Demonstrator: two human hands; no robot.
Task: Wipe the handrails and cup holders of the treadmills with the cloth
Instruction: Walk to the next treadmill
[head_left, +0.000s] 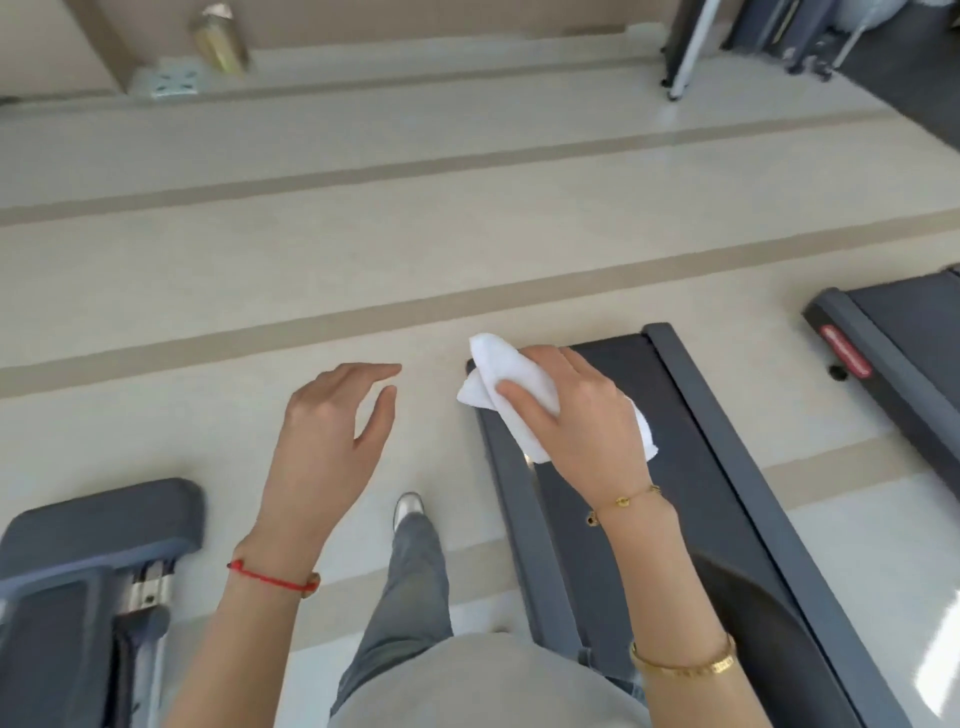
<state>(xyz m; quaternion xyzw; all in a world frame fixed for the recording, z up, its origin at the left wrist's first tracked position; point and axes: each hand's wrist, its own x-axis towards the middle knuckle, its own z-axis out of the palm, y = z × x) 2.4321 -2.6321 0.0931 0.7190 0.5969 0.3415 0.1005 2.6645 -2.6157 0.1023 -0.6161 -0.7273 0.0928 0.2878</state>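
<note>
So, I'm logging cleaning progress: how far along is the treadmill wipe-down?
Nothing shows as done: no handrail or cup holder is in view, so no wiping can be confirmed. In hand: the right hand holds the white cloth above the middle treadmill, off any surface; the left hand is free. Left: apparently all handrails and cup holders, including the treadmill on the right.

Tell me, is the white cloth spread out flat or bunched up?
Bunched up: the cloth is gathered in folds inside the right hand, its ends sticking out.
</note>
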